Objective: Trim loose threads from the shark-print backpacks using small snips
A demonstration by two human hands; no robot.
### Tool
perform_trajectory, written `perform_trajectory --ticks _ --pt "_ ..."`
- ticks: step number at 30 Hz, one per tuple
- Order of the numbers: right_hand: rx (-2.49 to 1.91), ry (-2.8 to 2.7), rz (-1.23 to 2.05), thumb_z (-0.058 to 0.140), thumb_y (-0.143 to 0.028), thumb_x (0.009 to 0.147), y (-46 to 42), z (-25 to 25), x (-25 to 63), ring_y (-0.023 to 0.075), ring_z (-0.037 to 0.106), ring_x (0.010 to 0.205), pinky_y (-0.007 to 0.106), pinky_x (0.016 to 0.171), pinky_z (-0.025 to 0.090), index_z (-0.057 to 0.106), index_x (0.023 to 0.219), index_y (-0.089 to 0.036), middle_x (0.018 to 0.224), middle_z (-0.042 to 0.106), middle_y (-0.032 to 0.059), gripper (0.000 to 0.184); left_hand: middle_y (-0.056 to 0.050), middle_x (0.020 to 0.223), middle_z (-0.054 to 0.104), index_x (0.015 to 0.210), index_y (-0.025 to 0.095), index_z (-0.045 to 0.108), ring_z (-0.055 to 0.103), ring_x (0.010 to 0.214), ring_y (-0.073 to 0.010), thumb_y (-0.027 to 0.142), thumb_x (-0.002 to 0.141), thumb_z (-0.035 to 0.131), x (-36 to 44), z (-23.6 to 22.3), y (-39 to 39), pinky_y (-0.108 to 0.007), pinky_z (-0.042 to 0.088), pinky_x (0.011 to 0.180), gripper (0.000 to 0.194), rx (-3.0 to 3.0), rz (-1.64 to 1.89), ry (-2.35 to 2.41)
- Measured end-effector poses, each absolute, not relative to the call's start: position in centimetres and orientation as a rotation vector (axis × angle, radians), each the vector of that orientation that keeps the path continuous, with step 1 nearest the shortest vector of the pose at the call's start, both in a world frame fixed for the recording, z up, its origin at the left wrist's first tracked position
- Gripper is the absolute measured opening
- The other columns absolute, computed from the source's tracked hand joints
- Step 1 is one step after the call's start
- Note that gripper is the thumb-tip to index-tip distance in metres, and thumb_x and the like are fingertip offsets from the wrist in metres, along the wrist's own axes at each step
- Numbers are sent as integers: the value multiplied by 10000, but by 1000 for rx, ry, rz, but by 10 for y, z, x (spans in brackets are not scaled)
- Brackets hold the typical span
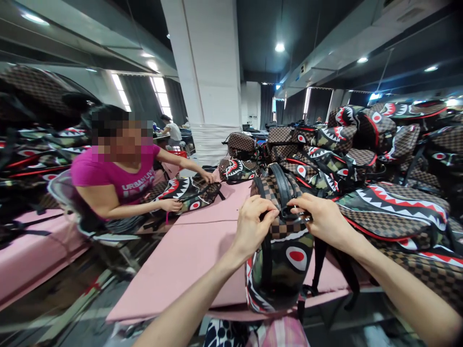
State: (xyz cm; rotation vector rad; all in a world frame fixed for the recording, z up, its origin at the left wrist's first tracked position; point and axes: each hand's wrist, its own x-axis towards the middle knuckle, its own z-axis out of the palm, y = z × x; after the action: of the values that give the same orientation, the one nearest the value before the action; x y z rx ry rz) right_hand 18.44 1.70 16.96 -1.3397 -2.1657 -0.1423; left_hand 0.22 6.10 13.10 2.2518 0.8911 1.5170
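A checkered brown backpack (280,282) with a camouflage panel, a red-and-white eye and shark teeth stands at the table's front edge before me. My left hand (253,224) pinches at its upper side, thumb and forefinger together; what lies between them is too small to make out. Curled over the same spot, my right hand (320,217) holds a pair of small scissors (306,219), mostly hidden by the fingers. The fingertips of both hands are close together, just below the backpack's black handle strap (280,183).
Similar backpacks (394,212) lie piled along the right and back of the pink table (202,255). At the left, a co-worker in a pink shirt (135,185) sits handling another backpack (188,193). A white pillar (204,72) rises behind the table.
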Motion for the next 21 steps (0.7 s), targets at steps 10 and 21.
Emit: perform_trajectory --ticks 10,21 --pt "-1485 -2001 -149 634 -335 753 3 177 204 211 634 828 279 688 458 610 1042 -202 976 673 35 319 -3 761 628 648 190 587 543 840 -169 211 785 540 4 137 61 -312 386 797 147 2123 1479 989" --pt "-1398 -2189 -645 533 -295 853 11 177 194 151 585 739 243 622 364 620 827 -213 758 616 6 121 -18 814 592 678 196 636 519 888 -187 224 775 574 10 142 60 -362 387 860 118 2087 1459 1062"
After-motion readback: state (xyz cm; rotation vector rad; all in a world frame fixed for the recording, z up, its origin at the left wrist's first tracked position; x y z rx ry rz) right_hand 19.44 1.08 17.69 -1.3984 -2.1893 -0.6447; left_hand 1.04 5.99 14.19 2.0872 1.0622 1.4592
